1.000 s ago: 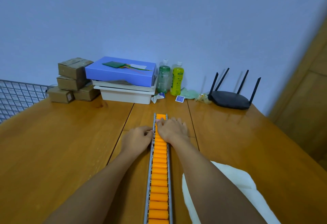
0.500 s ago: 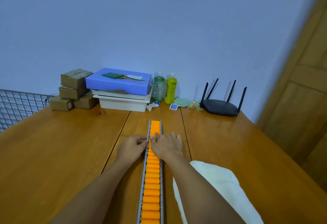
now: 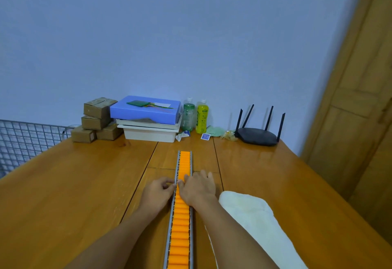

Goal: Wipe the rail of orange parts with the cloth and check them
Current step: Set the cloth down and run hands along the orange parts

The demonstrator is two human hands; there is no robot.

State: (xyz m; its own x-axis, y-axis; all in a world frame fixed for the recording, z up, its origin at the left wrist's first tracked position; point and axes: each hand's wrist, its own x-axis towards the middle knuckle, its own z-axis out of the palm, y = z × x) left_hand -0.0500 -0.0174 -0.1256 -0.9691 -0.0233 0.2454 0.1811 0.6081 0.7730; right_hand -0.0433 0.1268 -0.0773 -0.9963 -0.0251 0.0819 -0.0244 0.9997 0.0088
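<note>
So the rail [image 3: 180, 211] is laid dead straight down the middle of the table [image 3: 63, 194], long axis running away from the person toward the back wall, far end stopping short of the white bins [image 3: 148, 132] and the near end going out of the bottom of the picture. It's packed end to end with orange parts [image 3: 179, 234]. Both hands are parked at about the same spot, toward the far end, one on each side. The left hand [image 3: 156, 194] is loosely curled with thumb and fingertip pinched against the rail's left edge; whether anything is actually gripped there can't be told, it's too small. The right hand [image 3: 199, 188] is laid flat-ish over the right edge, fingers spread, tips touching the orange row, nothing held in it. Neither hand has the cloth [image 3: 250, 226], which is left lying on the table just right of the rail, under and beside the right forearm. So this looks like the checking bit, done by feel, rather than the wiping. Since the rail lies lengthwise from the body, any pass probably has to be made along that line, nearer or farther, not sideways. The cloth is way closer to the right hand, so that's the one it'd likely be picked up with.
</note>
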